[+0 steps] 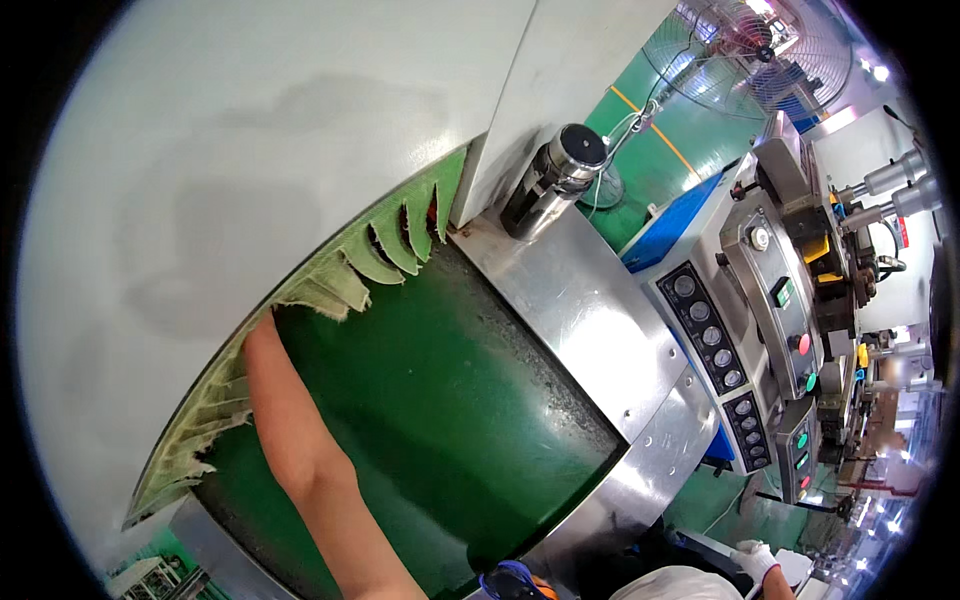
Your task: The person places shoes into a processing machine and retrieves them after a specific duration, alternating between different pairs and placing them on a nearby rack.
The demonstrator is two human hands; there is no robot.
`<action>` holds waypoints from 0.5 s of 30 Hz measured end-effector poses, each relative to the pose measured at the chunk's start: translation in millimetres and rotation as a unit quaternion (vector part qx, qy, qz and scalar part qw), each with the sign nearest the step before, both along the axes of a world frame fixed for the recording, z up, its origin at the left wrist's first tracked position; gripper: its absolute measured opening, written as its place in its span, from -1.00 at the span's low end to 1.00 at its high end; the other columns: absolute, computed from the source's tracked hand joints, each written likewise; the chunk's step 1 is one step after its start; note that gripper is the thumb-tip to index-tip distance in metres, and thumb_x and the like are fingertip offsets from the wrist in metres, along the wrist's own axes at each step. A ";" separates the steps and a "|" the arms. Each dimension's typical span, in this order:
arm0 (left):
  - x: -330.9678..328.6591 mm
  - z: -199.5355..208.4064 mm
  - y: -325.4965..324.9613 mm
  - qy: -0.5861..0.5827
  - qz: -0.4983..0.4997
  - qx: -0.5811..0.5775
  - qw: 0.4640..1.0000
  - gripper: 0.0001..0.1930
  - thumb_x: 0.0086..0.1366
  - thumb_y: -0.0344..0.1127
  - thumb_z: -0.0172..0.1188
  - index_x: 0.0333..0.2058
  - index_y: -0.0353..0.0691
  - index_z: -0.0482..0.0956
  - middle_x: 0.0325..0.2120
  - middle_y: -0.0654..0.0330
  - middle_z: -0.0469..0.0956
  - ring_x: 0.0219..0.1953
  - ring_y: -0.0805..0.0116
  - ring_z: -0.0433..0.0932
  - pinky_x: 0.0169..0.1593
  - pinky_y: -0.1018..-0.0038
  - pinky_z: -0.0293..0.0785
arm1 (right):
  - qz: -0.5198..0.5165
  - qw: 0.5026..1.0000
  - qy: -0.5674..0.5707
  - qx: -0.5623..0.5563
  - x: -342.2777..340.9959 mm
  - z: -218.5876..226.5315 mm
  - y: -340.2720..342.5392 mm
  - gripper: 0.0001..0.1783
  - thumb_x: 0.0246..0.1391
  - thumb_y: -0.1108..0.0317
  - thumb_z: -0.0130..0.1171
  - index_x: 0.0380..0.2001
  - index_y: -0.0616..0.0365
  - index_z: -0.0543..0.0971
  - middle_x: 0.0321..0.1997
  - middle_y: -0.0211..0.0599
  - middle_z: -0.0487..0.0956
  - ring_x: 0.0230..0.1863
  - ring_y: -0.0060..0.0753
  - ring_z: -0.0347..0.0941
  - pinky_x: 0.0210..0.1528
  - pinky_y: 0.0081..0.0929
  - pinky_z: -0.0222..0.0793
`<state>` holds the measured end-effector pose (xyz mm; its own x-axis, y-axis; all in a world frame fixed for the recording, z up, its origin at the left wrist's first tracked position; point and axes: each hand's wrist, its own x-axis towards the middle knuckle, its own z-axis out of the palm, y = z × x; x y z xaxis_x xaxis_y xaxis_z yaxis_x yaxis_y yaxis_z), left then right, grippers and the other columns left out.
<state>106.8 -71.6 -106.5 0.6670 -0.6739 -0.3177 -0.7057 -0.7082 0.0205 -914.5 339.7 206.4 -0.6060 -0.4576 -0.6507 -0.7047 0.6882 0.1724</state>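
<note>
The left forearm [300, 440] stretches up across the green conveyor belt [440, 400], and its hand vanishes under the frayed green curtain strips [330, 285] at the white housing's [250, 130] mouth, so whether the fingers are apart or closed cannot be told. To the right the belt lies open up to the steel rim [600, 340]. The right hand is out of view.

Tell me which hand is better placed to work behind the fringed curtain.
Left, likely: the left forearm lies across the green belt, hand hidden behind the fringed curtain. The right hand is not in view.
</note>
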 end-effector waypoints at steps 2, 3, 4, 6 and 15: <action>5.9 -16.3 -2.6 -0.010 0.011 0.008 1.000 -0.39 0.42 0.08 0.00 0.30 -0.17 0.42 0.33 -0.03 0.41 0.35 -0.12 0.35 0.39 -0.03 0.23 | -0.109 0.991 -0.076 0.003 -32.3 -7.8 21.9 -0.78 0.18 0.38 0.32 -0.18 0.32 0.68 -0.30 -0.24 0.70 -0.36 -0.40 0.61 -0.30 -0.44 0.55; 7.2 -21.7 -3.5 -0.015 0.015 0.008 1.000 -0.39 0.41 0.08 0.02 0.30 -0.17 0.43 0.32 -0.03 0.42 0.34 -0.12 0.35 0.38 -0.02 0.24 | -0.108 0.990 -0.083 0.040 -33.2 -2.8 22.1 -0.80 0.20 0.39 0.31 -0.19 0.31 0.69 -0.31 -0.25 0.71 -0.35 -0.39 0.62 -0.30 -0.43 0.55; 6.8 -24.9 -2.1 -0.018 0.018 0.000 1.000 -0.39 0.40 0.08 0.04 0.29 -0.17 0.44 0.31 -0.03 0.43 0.34 -0.12 0.36 0.38 -0.02 0.25 | -0.094 0.990 -0.090 0.049 -34.5 -6.3 24.0 -0.71 0.20 0.32 0.30 -0.12 0.33 0.69 -0.22 -0.18 0.72 -0.28 -0.36 0.66 -0.19 -0.43 0.59; -3.7 -25.3 3.8 -0.031 0.019 -0.014 0.999 -0.38 0.38 0.08 0.07 0.27 -0.17 0.45 0.29 -0.04 0.44 0.32 -0.12 0.38 0.37 -0.01 0.27 | 0.159 0.982 -0.038 0.090 1.3 -9.2 -6.1 -0.62 0.19 0.22 0.30 -0.09 0.33 0.68 -0.22 -0.19 0.72 -0.27 -0.41 0.64 -0.19 -0.41 0.58; -296.8 69.8 126.5 0.224 0.052 -0.409 0.883 -0.36 -0.04 -0.13 0.58 0.00 -0.27 0.58 -0.04 -0.12 0.64 0.00 -0.14 0.61 0.09 0.12 0.54 | 0.189 0.934 -0.284 -0.108 74.3 -99.6 -97.7 -0.56 0.20 0.04 0.28 -0.02 0.12 0.66 0.06 -0.19 0.67 0.15 -0.12 0.56 0.19 -0.29 0.45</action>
<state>-190.0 54.9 -36.6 0.6698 -0.7426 -0.0014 -0.4289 -0.3883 0.8157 -840.3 242.0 106.8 0.0410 -0.7269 -0.6855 -0.8399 0.3466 -0.4177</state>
